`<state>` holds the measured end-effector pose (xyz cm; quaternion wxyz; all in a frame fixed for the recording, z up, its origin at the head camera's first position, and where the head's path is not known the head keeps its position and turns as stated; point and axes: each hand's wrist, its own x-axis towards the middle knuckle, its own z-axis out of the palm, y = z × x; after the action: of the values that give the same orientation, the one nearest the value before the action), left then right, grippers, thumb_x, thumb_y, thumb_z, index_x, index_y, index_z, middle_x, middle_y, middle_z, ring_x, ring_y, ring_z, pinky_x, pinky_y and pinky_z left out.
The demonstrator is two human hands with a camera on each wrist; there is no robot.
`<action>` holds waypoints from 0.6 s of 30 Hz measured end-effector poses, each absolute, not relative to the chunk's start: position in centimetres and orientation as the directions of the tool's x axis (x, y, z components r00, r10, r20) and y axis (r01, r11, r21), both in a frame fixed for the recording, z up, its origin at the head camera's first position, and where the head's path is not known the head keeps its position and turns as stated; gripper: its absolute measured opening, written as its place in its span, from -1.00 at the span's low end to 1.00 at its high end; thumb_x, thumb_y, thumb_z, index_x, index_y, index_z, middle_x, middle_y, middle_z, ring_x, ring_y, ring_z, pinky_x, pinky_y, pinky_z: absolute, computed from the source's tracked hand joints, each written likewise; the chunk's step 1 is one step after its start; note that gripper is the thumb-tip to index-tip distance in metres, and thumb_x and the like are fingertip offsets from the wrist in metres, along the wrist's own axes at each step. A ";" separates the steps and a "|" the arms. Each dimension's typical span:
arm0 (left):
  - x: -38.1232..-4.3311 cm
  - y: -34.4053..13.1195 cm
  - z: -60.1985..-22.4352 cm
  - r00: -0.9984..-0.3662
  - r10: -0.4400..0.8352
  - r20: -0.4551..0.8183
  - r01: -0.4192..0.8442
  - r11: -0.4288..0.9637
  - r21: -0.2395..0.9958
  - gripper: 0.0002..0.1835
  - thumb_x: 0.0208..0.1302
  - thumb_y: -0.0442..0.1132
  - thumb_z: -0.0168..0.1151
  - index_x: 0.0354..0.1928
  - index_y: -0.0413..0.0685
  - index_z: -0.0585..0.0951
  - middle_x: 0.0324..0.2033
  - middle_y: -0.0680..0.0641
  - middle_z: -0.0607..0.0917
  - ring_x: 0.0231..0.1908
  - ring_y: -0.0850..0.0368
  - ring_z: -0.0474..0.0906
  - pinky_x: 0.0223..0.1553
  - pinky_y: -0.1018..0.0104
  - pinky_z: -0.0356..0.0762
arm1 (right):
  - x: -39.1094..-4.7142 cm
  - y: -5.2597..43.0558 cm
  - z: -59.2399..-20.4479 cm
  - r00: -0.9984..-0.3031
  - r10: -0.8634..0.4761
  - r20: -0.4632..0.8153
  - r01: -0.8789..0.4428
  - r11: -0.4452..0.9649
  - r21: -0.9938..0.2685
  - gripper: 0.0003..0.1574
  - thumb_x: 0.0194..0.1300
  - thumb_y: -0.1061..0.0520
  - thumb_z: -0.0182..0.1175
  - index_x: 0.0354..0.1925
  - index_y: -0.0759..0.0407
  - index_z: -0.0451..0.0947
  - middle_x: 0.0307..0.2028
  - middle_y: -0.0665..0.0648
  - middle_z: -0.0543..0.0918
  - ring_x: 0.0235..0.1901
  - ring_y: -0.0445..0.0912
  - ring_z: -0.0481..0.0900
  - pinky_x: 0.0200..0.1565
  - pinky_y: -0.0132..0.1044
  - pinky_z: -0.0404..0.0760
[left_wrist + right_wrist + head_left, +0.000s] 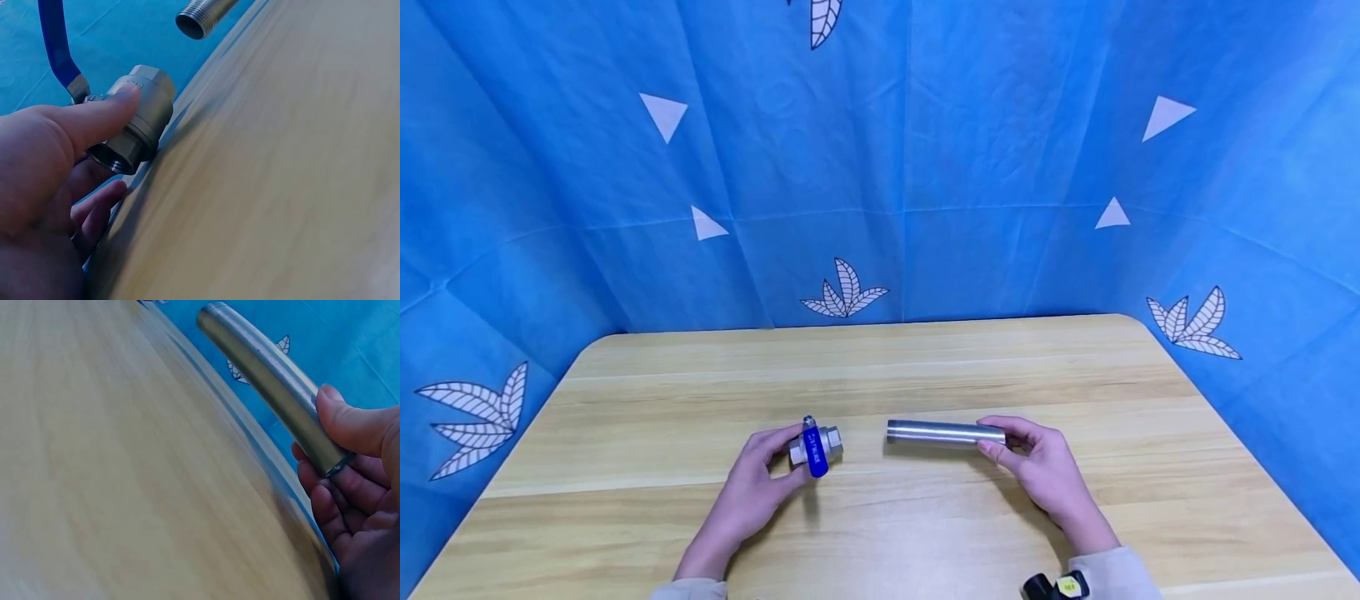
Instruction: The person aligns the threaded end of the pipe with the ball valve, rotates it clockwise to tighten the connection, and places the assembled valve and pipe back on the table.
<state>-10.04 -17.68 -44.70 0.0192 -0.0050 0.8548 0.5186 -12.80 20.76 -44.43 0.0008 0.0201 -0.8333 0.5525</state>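
My left hand [760, 479] grips a metal ball valve [832, 440] with a blue lever handle [815, 451] between thumb and fingers, above the table. In the left wrist view, one open end of the valve body [150, 103] faces back toward the palm, and the blue lever [55, 44] sticks upward. Across a gap to the right, my right hand [1045, 471] pinches the right end of a straight steel pipe [932, 432], which lies nearly level. Threads show on the pipe's free end [199, 20], which points toward the valve; the two do not touch.
A light wooden table [880, 367] with rounded far corners lies beneath both hands. Blue cloth [1000, 167] with leaf and triangle prints hangs behind it and along both sides. A black device with a yellow label [1066, 586] sits at the right cuff.
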 end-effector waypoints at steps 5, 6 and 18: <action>-10.0 -17.5 -44.7 -0.999 0.027 -0.044 -0.027 0.457 0.889 -0.33 0.31 -0.31 0.52 0.45 -0.16 0.56 0.38 -0.30 0.49 0.42 -0.26 0.48 0.56 -0.22 0.39 | -12.9 20.4 -44.4 -0.997 -0.070 0.021 -0.046 0.384 -0.922 -0.62 0.34 0.13 0.52 0.11 0.13 0.79 -0.08 0.15 0.86 -0.18 -0.21 0.71 -0.10 -0.40 0.69; -10.0 -17.5 -44.7 -0.999 0.030 -0.043 -0.025 0.456 0.889 -0.33 0.31 -0.30 0.52 0.45 -0.15 0.56 0.38 -0.30 0.49 0.42 -0.27 0.48 0.56 -0.22 0.39 | -12.9 20.3 -44.4 -0.997 -0.076 0.022 -0.049 0.385 -0.922 -0.61 0.34 0.13 0.52 0.11 0.13 0.79 -0.07 0.16 0.86 -0.19 -0.20 0.71 -0.11 -0.40 0.68; -9.8 -17.3 -44.3 -0.999 0.013 -0.053 -0.037 0.554 0.831 -0.32 0.25 -0.16 0.59 0.43 0.05 0.62 0.43 -0.24 0.52 0.39 -0.26 0.36 0.39 -0.31 0.40 | -13.0 18.9 -44.4 -0.992 -0.121 0.017 -0.057 0.332 -0.942 -0.61 0.34 0.18 0.50 0.13 0.17 0.77 -0.08 0.17 0.85 -0.19 -0.20 0.71 -0.12 -0.39 0.70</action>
<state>-9.77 -17.31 -44.29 0.0265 -0.0068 0.8812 0.4720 -12.96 18.85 -44.45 -0.0280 0.0545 -0.8156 0.5754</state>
